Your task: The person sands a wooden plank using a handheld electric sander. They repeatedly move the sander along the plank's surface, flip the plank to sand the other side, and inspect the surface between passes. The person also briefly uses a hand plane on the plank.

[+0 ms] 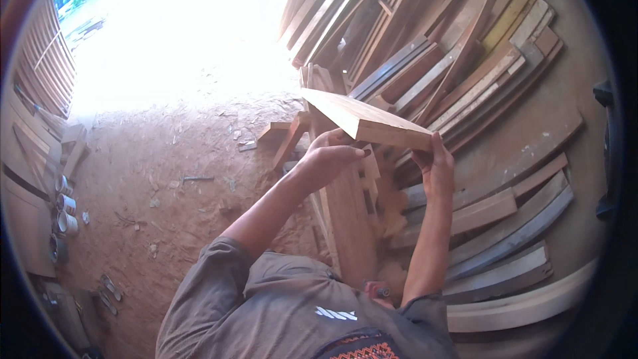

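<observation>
A pale wooden board (362, 113) is raised in front of me, its near end tilted toward me and its far end pointing away. My left hand (332, 154) grips the near left corner from below, fingers curled against the wood. At the near right corner my right hand (435, 163) holds the board, with fingertips pressed on its edge and part of the fingers hidden. Beneath the board runs a long wooden workbench or beam (351, 229). A red tool (376, 289) lies close to my body, partly covered by it.
Many planks (478, 206) lean and lie along the right side. Wood offcuts (286, 136) stand left of the bench. On the dirt floor (173, 219) lie a dark bar-like object (198, 178) and a pair of sandals (109, 294). Several cans (66, 213) line the left wall.
</observation>
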Demonstrator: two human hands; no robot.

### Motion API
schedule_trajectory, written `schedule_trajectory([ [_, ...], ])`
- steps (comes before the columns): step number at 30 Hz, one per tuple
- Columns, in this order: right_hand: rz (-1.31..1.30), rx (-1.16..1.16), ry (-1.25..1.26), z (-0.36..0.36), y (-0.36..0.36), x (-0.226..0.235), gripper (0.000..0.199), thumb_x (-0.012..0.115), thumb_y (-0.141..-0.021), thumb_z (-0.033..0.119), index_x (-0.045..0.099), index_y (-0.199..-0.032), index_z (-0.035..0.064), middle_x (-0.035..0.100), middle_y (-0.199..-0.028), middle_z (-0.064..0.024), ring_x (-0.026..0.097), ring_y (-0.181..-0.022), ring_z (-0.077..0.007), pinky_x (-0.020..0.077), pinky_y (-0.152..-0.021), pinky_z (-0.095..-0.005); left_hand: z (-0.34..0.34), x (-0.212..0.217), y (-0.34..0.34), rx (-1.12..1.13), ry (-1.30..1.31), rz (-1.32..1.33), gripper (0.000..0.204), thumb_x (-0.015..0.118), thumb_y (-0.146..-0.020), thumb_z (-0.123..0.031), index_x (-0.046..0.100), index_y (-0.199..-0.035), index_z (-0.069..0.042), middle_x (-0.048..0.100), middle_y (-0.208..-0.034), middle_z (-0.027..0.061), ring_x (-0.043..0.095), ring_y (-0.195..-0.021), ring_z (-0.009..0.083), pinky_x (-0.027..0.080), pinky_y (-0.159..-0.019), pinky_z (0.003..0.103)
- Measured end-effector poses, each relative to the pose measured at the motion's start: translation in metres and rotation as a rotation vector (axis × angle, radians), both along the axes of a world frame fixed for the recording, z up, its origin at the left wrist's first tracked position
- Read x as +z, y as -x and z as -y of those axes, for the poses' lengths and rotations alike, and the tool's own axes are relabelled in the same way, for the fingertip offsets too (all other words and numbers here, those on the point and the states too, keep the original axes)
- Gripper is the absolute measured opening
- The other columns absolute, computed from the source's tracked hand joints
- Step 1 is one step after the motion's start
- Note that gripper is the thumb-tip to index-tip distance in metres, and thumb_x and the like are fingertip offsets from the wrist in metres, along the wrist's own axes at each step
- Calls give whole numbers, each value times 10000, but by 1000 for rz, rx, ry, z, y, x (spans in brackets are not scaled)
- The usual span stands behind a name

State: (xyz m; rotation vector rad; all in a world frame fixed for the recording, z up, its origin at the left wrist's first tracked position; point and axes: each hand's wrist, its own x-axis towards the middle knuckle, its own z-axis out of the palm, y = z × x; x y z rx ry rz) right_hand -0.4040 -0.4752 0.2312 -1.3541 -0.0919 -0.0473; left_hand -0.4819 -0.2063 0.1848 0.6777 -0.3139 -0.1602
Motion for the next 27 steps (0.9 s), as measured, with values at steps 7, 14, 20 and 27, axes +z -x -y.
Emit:
schedule_trajectory([
  [7, -134, -5, 113, 22, 33, -30, 381, 694, -1011, 283, 677, -1270, 4, 726, -1129, -104, 721, -919, -185, 615, -680, -325, -21, -50, 7, -86, 10, -374, 805, 698, -975, -475, 413, -1516, 48, 634, -1374, 162, 604, -1274, 239, 493, -1063, 438],
  [14, -453, -173, 240, 59, 168, -207, 509, 702, -931, 119, 588, -1415, 10, 691, -1221, -98, 653, -1118, -195, 604, -806, -351, 24, -180, 119, -89, -271, -622, 1099, 743, -969, -76, -37, -1703, -321, 440, -1600, 95, 564, -1313, 254, 531, -1011, 455],
  [20, -641, -90, 285, 74, 159, -215, 660, 710, -941, 131, 472, -1552, 58, 677, -1216, -109, 666, -1088, -215, 592, -824, -332, 42, -222, 103, -71, -348, -616, 1132, 744, -975, -89, -110, -1693, -284, 488, -1571, 170, 579, -1310, 267, 511, -1036, 438],
  [27, -268, -263, 904, 124, 212, -196, 587, 741, -972, 286, 567, -1440, -22, 717, -1161, -182, 709, -1051, -262, 565, -880, -380, 40, -223, 73, 102, -1693, -116, 1143, 812, -883, -414, 53, -1700, -164, 72, -1736, 246, 147, -1598, 422, 324, -1169, 620],
])
